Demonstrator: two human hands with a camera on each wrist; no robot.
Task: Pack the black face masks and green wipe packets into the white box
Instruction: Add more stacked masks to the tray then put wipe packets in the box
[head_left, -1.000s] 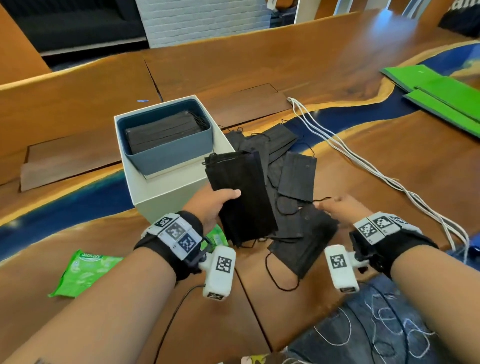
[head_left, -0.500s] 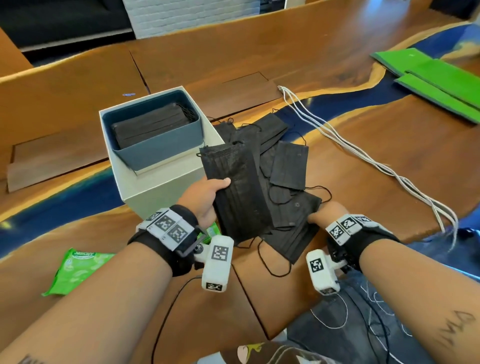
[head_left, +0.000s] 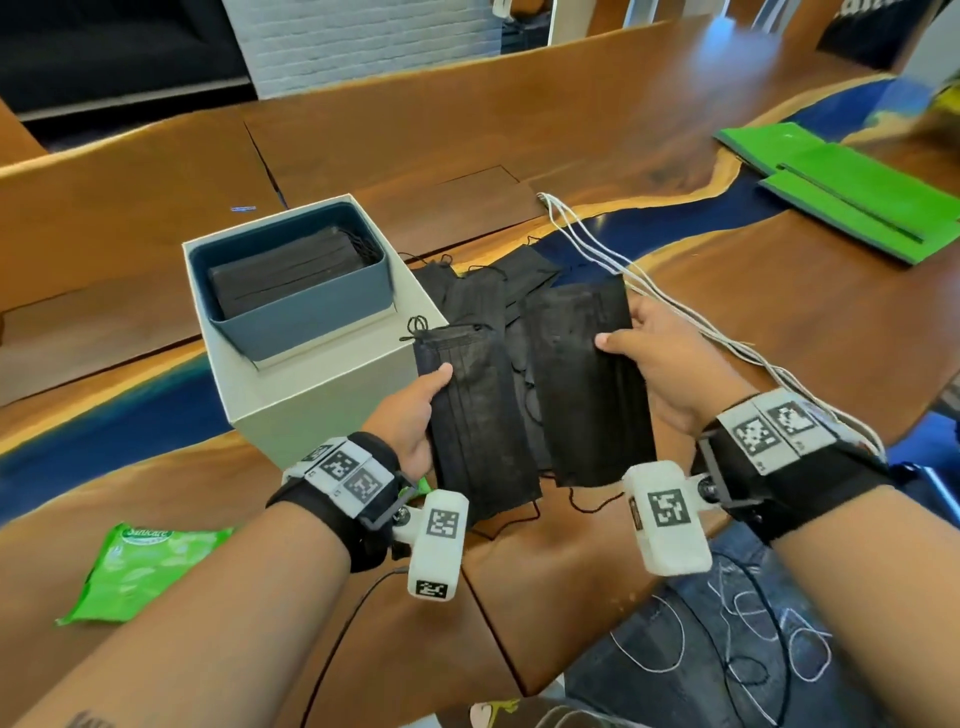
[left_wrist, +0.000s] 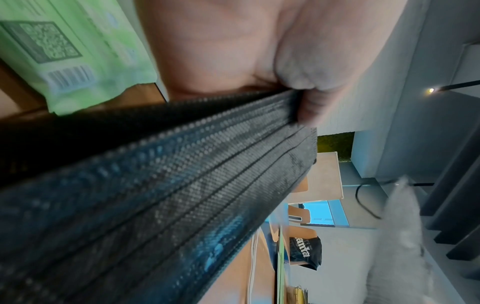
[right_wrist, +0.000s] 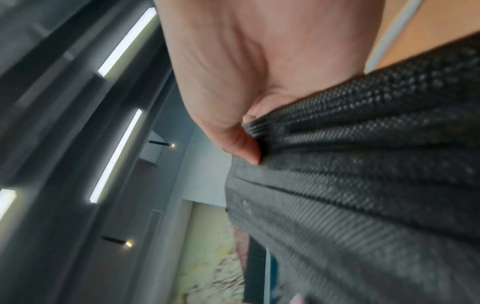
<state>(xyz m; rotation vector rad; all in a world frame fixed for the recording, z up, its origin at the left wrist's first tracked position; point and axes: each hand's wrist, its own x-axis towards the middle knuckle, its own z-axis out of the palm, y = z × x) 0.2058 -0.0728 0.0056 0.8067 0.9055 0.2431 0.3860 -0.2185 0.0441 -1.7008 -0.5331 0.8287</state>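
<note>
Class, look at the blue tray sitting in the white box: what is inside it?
A flat stack of black face masks lies in the blue tray. What lies beneath the stack, and the white box below the tray, is covered.

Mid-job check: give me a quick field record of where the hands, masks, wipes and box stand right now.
left hand: grips a stack of black masks, thumb on top
right hand: grips a second mask bundle
loose masks: lie in a pile on the table, right of the box
white box: open, blue tray inside it holds stacked black masks
green wipe packet: on the table, left of the left forearm, not packed
second wipe packet: under the left hand
white cords: trail across the table at right
</note>
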